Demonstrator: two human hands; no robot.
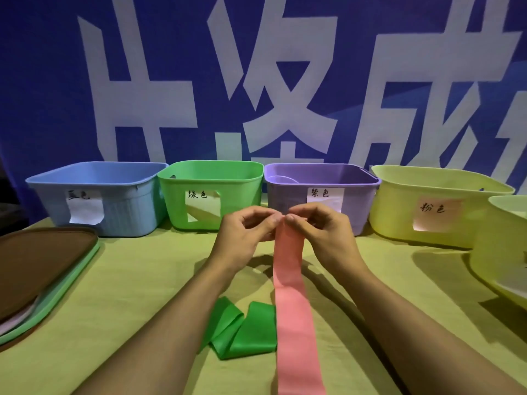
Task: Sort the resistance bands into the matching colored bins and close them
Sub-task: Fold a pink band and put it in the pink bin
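Observation:
A long pink resistance band [291, 303] hangs from both my hands down to the bottom edge of the view. My left hand [246, 232] and my right hand [319, 229] pinch its top end together, in front of the purple bin [322, 178]. A green band [242, 329] lies folded on the table below my left forearm. Four open bins stand in a row at the back: a blue bin [94, 178], a green bin [211, 172], the purple one and a yellow bin [442, 183] with a pink label.
A stack of lids [42, 269], brown on top with a green one under it, lies at the left on the yellow-green tablecloth [142, 280]. Another yellow container [502, 252] stands at the right edge. A blue banner hangs behind the bins.

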